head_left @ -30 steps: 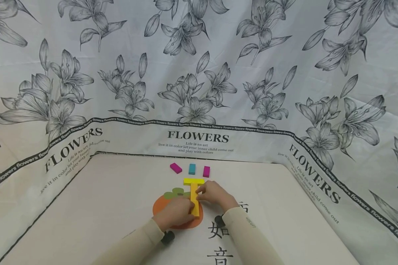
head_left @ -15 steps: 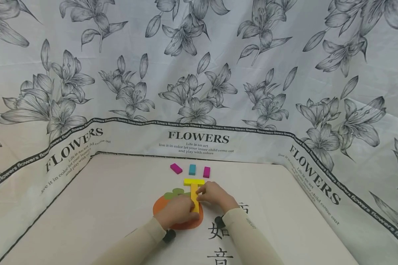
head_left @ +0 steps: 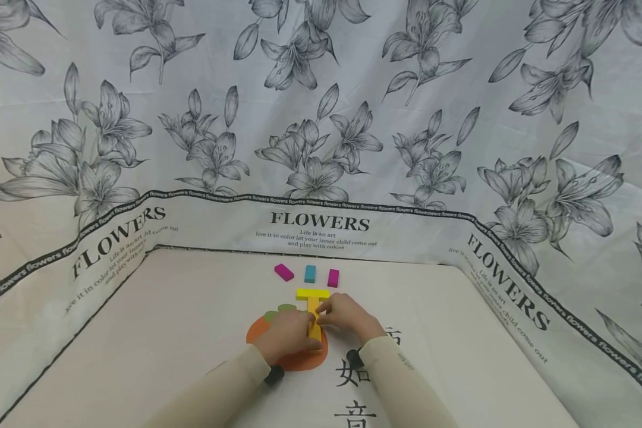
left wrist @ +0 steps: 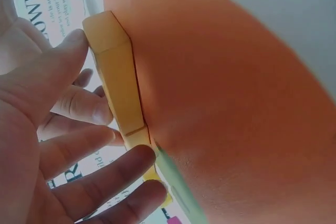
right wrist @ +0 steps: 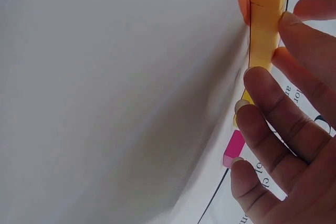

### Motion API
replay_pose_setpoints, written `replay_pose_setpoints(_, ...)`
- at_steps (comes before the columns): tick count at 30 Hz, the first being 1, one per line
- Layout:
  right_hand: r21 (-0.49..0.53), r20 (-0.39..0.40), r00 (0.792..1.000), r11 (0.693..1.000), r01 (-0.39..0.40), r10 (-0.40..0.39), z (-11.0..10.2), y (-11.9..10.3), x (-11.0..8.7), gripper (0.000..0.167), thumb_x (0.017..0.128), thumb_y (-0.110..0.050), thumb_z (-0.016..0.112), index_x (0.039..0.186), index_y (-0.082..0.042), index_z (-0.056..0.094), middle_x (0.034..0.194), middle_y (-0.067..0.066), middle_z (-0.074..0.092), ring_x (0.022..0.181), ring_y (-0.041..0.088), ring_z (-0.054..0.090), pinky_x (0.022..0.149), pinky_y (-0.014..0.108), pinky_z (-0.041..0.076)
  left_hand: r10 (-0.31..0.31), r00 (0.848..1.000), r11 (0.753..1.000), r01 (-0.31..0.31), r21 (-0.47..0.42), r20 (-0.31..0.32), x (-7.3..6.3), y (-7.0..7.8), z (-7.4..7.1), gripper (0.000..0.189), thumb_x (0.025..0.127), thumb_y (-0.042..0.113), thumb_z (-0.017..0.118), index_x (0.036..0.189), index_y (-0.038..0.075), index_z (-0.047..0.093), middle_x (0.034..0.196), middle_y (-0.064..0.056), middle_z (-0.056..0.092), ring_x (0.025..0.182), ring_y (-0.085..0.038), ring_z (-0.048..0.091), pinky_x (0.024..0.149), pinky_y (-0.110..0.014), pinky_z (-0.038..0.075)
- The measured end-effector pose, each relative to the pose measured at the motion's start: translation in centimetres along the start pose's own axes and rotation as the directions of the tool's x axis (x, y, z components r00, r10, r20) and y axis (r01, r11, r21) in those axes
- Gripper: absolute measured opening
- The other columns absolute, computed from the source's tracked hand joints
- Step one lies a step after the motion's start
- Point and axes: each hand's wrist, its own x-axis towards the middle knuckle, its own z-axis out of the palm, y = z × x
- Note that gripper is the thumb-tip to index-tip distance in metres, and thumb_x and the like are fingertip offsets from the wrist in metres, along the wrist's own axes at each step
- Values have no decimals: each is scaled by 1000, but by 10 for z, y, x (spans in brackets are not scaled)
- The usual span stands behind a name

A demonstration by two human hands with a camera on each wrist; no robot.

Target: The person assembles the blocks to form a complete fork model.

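Two orange-yellow blocks lie end to end in a line on the table, with a seam between them. A bright yellow block point(head_left: 312, 293) lies crosswise at their far end, forming a T. My left hand point(head_left: 286, 336) holds the near orange-yellow block point(left wrist: 119, 82), its thumb at the near end and its fingers reaching along the block. From the right, my right hand point(head_left: 348, 315) pinches the farther orange-yellow block point(right wrist: 264, 32) with thumb and index finger. Its other fingers are spread beside the block. In the head view the left hand hides part of the near block.
Beyond the T lie a magenta block point(head_left: 284, 272), a teal block point(head_left: 310, 274) and another magenta block point(head_left: 333, 277). The pale tabletop point(head_left: 192, 321) bears a printed orange fruit point(head_left: 259, 333) and black characters. Flower-printed cloth point(head_left: 321, 148) surrounds its back and sides.
My left hand has shifted slightly forward, its thumb moving up to the near block's end. The right hand and the other blocks look unmoved.
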Motion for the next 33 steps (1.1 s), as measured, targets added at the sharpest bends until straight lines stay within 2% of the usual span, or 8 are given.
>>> replay_pose_setpoints(2,-1,2,1000,1000,-2,2,0,-1,0,26,83,-29,76,106,-18,76,107,-2,72,105,19,60,98,43,49,-12,1000,1000,12,3,7,1,-2,2,44,74,52,78,95,15,67,61,5,50,65,-12,46,53,-23,37)
replay_pose_setpoints(11,9,6,1000,1000,-15,14,-1,-3,-2,27,83,-29,76,108,-18,76,107,-2,73,109,21,60,100,45,48,-46,996,999,48,-17,70,6,-2,0,47,73,55,78,90,13,68,59,4,49,62,-13,46,55,-24,34)
replay_pose_setpoints(18,5,7,1000,1000,-12,12,-1,-3,-2,27,83,-28,76,108,-17,75,107,-2,73,109,21,60,100,45,48,-49,995,999,50,-10,82,7,-3,1,44,72,55,78,84,15,67,58,4,48,62,-13,46,55,-24,34)
replay_pose_setpoints(23,4,7,1000,1000,-20,20,-1,-4,-2,27,83,-28,76,108,-17,75,107,-2,73,109,21,60,100,46,47,-53,995,998,56,-37,83,8,-4,0,45,72,54,79,88,13,69,60,3,51,62,-13,48,56,-24,37)
replay_pose_setpoints(30,-8,9,1000,1000,-29,29,0,-6,-2,27,84,-28,75,109,-17,75,107,-1,72,104,19,60,98,43,49,-47,996,999,46,5,81,11,-6,0,43,74,52,78,94,14,71,63,5,54,64,-12,49,59,-25,39)
replay_pose_setpoints(33,-14,4,1000,1000,-17,17,2,-7,-3,26,85,-25,74,108,-15,75,109,1,72,105,21,61,98,43,49,-59,993,998,60,-2,99,12,-7,-1,44,74,52,78,95,14,71,63,4,54,64,-13,49,60,-26,40)
